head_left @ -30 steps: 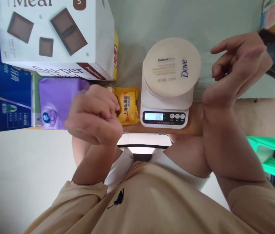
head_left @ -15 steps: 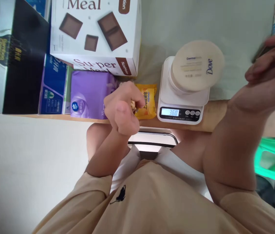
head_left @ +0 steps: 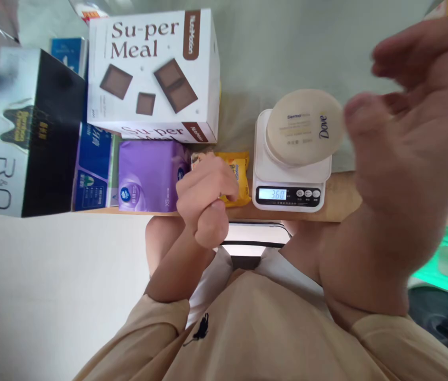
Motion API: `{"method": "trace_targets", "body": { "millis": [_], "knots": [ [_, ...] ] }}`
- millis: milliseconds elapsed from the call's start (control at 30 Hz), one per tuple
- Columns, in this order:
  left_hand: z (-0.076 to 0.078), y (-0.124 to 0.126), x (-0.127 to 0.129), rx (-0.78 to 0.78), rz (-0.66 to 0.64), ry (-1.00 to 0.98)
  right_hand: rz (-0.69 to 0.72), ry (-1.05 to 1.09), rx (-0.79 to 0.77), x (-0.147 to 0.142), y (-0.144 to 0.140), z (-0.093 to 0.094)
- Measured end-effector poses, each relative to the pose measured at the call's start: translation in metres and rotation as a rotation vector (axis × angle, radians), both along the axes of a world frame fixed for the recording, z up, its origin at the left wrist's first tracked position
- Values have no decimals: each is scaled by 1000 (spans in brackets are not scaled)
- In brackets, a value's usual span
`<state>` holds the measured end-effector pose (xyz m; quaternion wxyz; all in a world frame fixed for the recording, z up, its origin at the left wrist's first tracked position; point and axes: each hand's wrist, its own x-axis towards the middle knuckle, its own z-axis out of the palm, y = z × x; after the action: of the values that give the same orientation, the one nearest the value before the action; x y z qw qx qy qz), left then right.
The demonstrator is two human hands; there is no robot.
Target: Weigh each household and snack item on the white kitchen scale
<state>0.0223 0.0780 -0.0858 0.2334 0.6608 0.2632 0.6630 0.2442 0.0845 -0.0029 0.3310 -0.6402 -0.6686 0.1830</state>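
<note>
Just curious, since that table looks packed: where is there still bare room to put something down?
Bare pale tabletop lies behind the white kitchen scale carrying the round cream Dove jar, right of the white Su-per Meal box. The left is crowded: black box, purple pack, yellow snack packet by the left hand.

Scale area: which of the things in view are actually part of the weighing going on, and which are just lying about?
In use:
scale, display lit
Dove jar, standing on the scale
yellow snack packet, at the left hand
right hand, raised, open, holding nothing

Lying about:
Su-per Meal box
purple pack
black box
blue pack
</note>
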Motion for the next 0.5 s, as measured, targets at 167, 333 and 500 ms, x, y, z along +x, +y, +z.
{"method": "trace_targets", "body": {
  "millis": [167, 333, 500],
  "knots": [
    [11, 0, -1, 3, -23, 3, 12, -63, -85, -32, 1, -11],
    [22, -3, -8, -75, -32, -21, -29, -100, -206, -38, 4, -16],
    [27, -6, -16, -152, -71, -60, -71, -187, -235, -42, -1, -24]
  ]
}}
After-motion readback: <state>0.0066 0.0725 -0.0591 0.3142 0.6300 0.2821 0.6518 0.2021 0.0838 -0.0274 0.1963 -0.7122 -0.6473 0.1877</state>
